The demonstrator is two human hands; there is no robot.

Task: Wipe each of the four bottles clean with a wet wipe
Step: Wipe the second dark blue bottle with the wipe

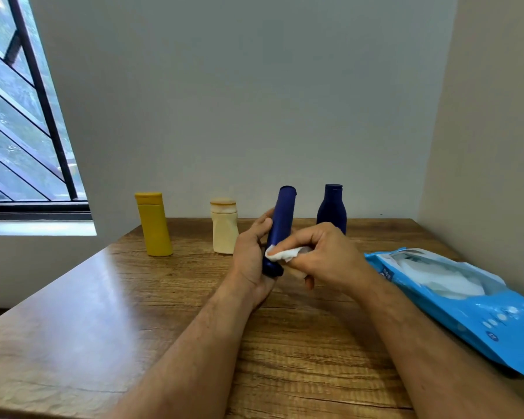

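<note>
The left hand [251,252] grips the tall slim dark-blue plastic bottle [280,228]; the right hand [321,255] pinches the white wet wipe [282,254] against it. Wetness could make the bottle slip.

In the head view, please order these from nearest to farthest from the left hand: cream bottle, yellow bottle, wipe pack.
From the left hand:
1. Cream bottle, just beyond it to the left.
2. Yellow bottle, farther left.
3. Wipe pack, on the table's right side.
</note>
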